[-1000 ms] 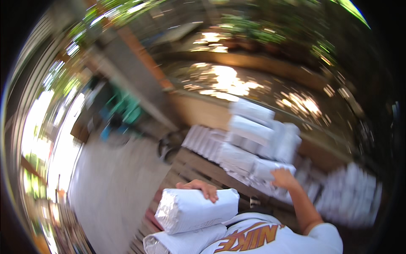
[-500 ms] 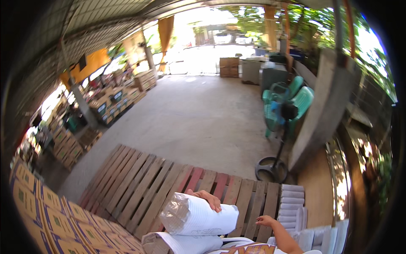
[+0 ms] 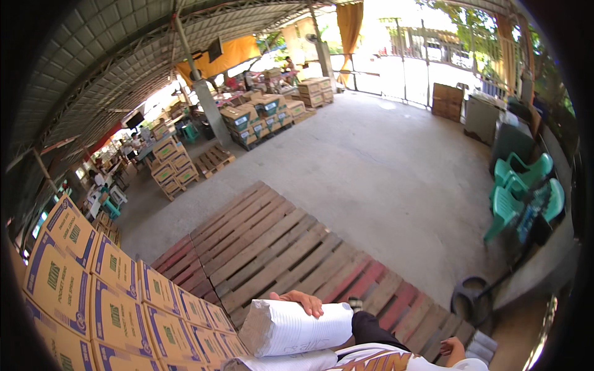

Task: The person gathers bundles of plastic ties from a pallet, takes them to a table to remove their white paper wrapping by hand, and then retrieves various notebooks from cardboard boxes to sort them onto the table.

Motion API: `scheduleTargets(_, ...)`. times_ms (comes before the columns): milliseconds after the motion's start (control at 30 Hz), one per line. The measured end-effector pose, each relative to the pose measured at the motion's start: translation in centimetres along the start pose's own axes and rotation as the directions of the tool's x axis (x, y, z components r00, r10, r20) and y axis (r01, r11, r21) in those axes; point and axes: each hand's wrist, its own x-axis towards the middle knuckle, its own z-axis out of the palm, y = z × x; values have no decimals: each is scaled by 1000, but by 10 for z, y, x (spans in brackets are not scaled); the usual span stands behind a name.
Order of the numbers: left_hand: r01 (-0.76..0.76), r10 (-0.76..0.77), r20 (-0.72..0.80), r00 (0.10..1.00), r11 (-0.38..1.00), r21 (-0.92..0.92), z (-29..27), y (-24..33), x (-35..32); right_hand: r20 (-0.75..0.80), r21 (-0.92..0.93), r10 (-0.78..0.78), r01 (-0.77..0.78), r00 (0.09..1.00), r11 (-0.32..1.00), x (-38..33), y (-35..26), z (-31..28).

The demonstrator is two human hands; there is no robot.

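Observation:
Two white paper-wrapped bundles lie one on top of the other against my body at the lower middle. My left hand (image 3: 300, 302) is closed over the far side of the upper wrapped bundle (image 3: 297, 329), its fingers bent onto the white paper. Below it shows part of the lower wrapped bundle (image 3: 288, 360), cut off by the picture's edge. My right hand (image 3: 453, 350) hangs at the lower right, holding nothing, with its fingers loosely bent and apart. Nearest to it are several grey-white wrapped rolls (image 3: 481, 347) stacked past the pallets.
Wooden pallets (image 3: 266, 241) cover the floor ahead of me. Stacked cartons (image 3: 117, 272) rise close on my left. Farther off stand carton piles (image 3: 260, 120), a concrete post (image 3: 211, 111), green plastic chairs (image 3: 507, 201) and a fan's round base (image 3: 471, 300). Concrete floor (image 3: 371, 161) stretches beyond the pallets.
My view has turned left, so the pallets, chairs and fan have slid right in the picture and more cartons show. My left hand still holds the bundles. My right hand is lower in the picture.

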Motion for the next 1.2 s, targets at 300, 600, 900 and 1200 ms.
scheduleTargets(300, -100, 132, -158, 979, 975, 197, -221, 157, 44, -167, -34, -432, 432, 887, 901, 75, -543, 80)
scheduleTargets(600, -200, 369, -385, 846, 889, 413, -429, 295, -55, 646, -387, -635, 899, 424, 206, -113, -954, 605)
scheduleTargets(900, -226, 342, -359, 869, 918, 327, -706, 502, -108, 354, -546, -411, 543, 840, 638, 41, -1108, 678)
scheduleTargets(1200, -127, 271, -389, 881, 926, 356, -977, 689, -174, -16, -199, -34, 30, 999, 980, 99, -1196, 672)
